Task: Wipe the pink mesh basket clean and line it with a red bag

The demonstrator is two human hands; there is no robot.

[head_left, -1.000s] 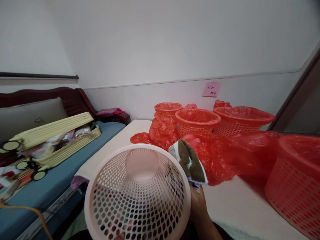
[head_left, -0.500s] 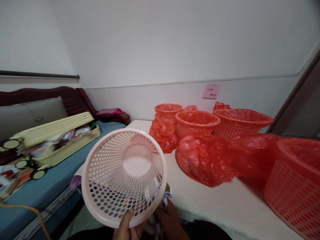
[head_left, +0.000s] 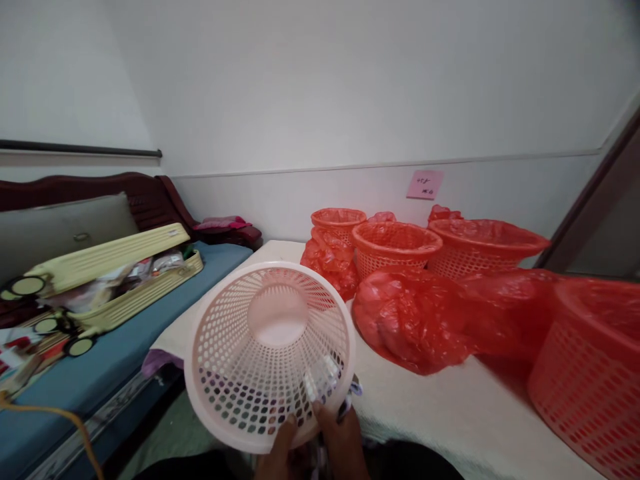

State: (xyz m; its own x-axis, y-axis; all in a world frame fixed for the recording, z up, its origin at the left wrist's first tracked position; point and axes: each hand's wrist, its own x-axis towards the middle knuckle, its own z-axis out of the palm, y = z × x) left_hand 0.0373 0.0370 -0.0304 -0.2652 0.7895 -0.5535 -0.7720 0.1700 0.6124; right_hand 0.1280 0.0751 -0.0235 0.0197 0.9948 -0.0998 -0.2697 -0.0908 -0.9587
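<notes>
A pale pink plastic basket with a holed wall is tipped so its open mouth faces me, low in the middle of the view. My left hand grips the lower rim, thumb over the inside. Just to its right, my right hand also closes on the rim, its thumb inside the mouth. Something clear and shiny shows at the lower right inside the basket; I cannot make out what it is. Patterned cloth pokes out beside my right hand. Most fingers of both hands are hidden below the rim.
Red baskets lined with red plastic stand along the wall on a white-covered surface. A bulging red bag lies before them. Left, an opened cream suitcase rests on a blue bed. A pink note hangs on the wall.
The basket has shifted a little right. My right hand has come up from below the basket to its rim, thumb now inside. My left hand has moved right, still on the rim.
</notes>
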